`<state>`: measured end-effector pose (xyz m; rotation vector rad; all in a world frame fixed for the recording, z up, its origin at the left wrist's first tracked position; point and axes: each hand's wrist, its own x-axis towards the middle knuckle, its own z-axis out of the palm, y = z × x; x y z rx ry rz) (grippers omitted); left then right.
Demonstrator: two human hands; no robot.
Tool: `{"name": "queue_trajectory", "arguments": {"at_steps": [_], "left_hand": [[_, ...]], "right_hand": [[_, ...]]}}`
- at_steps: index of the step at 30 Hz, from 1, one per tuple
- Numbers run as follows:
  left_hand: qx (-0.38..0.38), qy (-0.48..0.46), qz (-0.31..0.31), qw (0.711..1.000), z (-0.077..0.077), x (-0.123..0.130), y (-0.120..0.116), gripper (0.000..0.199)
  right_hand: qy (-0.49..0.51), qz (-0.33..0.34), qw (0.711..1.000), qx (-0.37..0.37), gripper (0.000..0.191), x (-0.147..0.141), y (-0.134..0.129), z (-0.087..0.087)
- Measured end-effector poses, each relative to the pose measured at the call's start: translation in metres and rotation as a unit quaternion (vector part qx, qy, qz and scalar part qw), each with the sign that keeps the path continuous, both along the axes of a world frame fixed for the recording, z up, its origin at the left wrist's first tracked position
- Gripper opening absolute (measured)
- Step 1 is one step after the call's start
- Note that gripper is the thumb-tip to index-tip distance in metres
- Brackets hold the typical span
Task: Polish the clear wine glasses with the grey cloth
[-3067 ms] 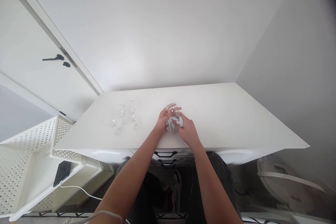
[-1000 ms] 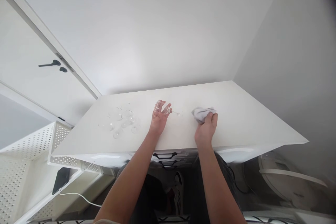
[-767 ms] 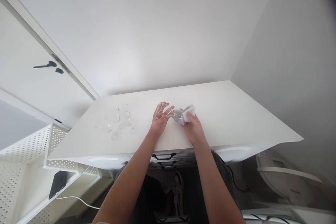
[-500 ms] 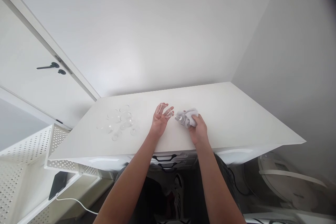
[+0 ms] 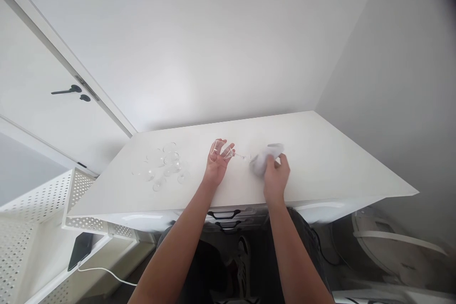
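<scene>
My left hand (image 5: 217,164) is closed around the bowl of a clear stemmed wine glass (image 5: 223,151). The glass lies sideways in my palm, its thin stem pointing right and its foot near the cloth. A pale grey cloth (image 5: 263,159) is pinched in my right hand (image 5: 277,173), just beyond the foot; whether the two still touch I cannot tell. Several other clear stemmed glasses (image 5: 171,159) are clustered on the left part of the white cabinet top (image 5: 320,161). Their outlines are faint against the white.
Drawers with black handles (image 5: 224,214) are below the front edge. A white perforated rack (image 5: 78,190) holding a dark device (image 5: 80,249) with a white cable stands at the left. A wall rises behind, and a door with a black handle (image 5: 66,90) is at the upper left.
My right hand has moved slightly right with the cloth, away from the glass's foot, which the cloth covered before. My left hand with the glass has stayed nearly still.
</scene>
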<state>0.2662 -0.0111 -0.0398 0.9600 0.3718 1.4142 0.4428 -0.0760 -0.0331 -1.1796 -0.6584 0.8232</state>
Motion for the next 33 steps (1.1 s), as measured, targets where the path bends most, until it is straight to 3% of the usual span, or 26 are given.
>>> {"name": "queue_trajectory", "arguments": {"at_steps": [2, 4, 7, 10, 13, 15, 18, 21, 24, 27, 30, 33], "left_hand": [[0.004, -0.003, -0.002, 1.000, -0.001, 0.000, 0.000, 0.071], [0.001, 0.003, -0.007, 1.000, -0.003, 0.001, 0.000, 0.076], [-0.002, 0.021, -0.017, 1.000, -0.004, 0.002, -0.001, 0.081], [0.012, 0.049, -0.044, 0.998, -0.005, 0.003, -0.002, 0.079], [0.021, 0.060, -0.067, 0.996, -0.004, 0.003, -0.003, 0.078], [0.020, 0.054, -0.066, 0.996, -0.004, 0.002, -0.003, 0.079], [0.014, 0.050, -0.053, 0.997, -0.005, -0.001, -0.002, 0.077], [0.017, 0.057, -0.055, 0.997, -0.007, -0.003, -0.001, 0.076], [0.040, 0.067, -0.067, 0.995, -0.007, -0.003, -0.002, 0.075], [0.054, 0.078, -0.068, 0.993, -0.004, -0.001, -0.003, 0.072], [0.044, 0.077, -0.041, 0.995, -0.002, 0.001, -0.003, 0.074], [0.037, 0.072, -0.029, 0.996, -0.002, 0.001, -0.002, 0.073]], "right_hand": [[0.141, 0.113, 0.983, 0.021, 0.033, -0.011, 0.003, 0.004], [0.235, 0.228, 0.944, 0.049, 0.029, -0.020, 0.005, 0.008], [0.290, 0.273, 0.914, 0.074, 0.037, -0.023, 0.006, 0.006], [0.267, 0.236, 0.932, 0.067, 0.044, -0.017, 0.008, -0.001], [0.197, 0.216, 0.956, 0.036, 0.029, -0.007, 0.008, -0.005], [0.148, 0.275, 0.950, 0.014, 0.028, 0.000, 0.006, -0.002], [0.089, 0.383, 0.919, -0.017, 0.028, 0.009, 0.001, 0.002], [0.079, 0.420, 0.903, -0.039, 0.032, 0.014, -0.001, 0.002], [0.035, 0.403, 0.914, -0.037, 0.038, 0.016, 0.003, -0.003], [-0.130, 0.312, 0.941, 0.003, 0.030, 0.014, 0.008, -0.009], [-0.295, 0.230, 0.922, 0.098, 0.030, 0.005, 0.012, -0.014], [-0.356, 0.186, 0.905, 0.139, 0.033, -0.007, 0.014, -0.018]]}}
